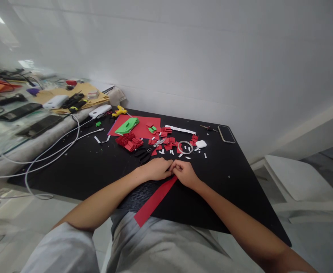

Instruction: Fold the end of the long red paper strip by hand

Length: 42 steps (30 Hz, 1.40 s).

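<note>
A long red paper strip [156, 201] runs from between my hands down over the table's front edge toward my lap. My left hand [158, 168] and my right hand [184, 172] meet at its upper end, fingers closed on it; the fingers hide how the paper is held there. Just beyond them lie black-handled scissors [144, 153] with blades apart, and a heap of small folded red paper pieces [129, 142]. More red pieces [170, 142] lie scattered around a ring-shaped roll of tape [185, 147].
Green folded paper [128, 126] rests on a red sheet [147, 125]. A yellow glue gun [119, 111], white strip [180, 129], keys [208, 128], white earbud case [201, 144] and phone [226, 134] sit farther back. White cables [78, 131] loop over the left side.
</note>
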Available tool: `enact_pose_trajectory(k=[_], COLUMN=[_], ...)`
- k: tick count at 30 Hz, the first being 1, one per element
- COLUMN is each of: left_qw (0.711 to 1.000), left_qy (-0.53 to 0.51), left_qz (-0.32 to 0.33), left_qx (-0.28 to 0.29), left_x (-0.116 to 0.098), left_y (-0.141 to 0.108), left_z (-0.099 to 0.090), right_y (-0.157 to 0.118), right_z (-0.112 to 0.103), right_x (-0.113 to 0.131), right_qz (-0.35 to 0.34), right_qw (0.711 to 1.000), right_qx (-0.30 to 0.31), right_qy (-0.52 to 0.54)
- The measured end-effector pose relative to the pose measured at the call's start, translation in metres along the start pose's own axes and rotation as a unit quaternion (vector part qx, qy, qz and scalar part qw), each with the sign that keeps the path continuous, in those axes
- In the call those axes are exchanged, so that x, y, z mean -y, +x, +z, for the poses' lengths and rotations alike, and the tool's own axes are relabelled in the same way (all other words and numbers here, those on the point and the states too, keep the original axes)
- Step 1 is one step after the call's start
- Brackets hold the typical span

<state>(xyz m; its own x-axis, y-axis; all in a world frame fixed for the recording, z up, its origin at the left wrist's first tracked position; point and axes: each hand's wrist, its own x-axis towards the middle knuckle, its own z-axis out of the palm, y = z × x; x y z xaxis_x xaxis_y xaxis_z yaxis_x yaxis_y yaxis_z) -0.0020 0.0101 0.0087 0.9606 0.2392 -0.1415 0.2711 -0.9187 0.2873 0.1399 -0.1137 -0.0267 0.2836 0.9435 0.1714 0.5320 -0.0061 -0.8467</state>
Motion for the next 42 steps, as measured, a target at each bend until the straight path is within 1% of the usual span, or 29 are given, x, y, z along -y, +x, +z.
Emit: enact_pose_trajectory(k=[16,26,42], left_qw=[1.0,1.0,1.0], left_qy=[0.014,-0.002,-0.015], left_qz=[0.0,0.004,-0.006], left_qx=[0.009,-0.006,-0.001], left_x=[-0.0033,-0.0018,0.0004], left_y=[-0.0015,-0.0003,0.0015], left_z=[-0.0036,-0.0015,0.0029], right_y=[-0.0004,-0.0003,-0.0009], right_z=[-0.0016,-0.0019,-0.003], right_x=[0.0048,0.0042,0.0046], right_qz=[0.002,0.001,0.0], right_qw=[1.0,1.0,1.0], right_qx=[0.002,0.001,0.004], right_qy=[0.002,-0.002,-0.011])
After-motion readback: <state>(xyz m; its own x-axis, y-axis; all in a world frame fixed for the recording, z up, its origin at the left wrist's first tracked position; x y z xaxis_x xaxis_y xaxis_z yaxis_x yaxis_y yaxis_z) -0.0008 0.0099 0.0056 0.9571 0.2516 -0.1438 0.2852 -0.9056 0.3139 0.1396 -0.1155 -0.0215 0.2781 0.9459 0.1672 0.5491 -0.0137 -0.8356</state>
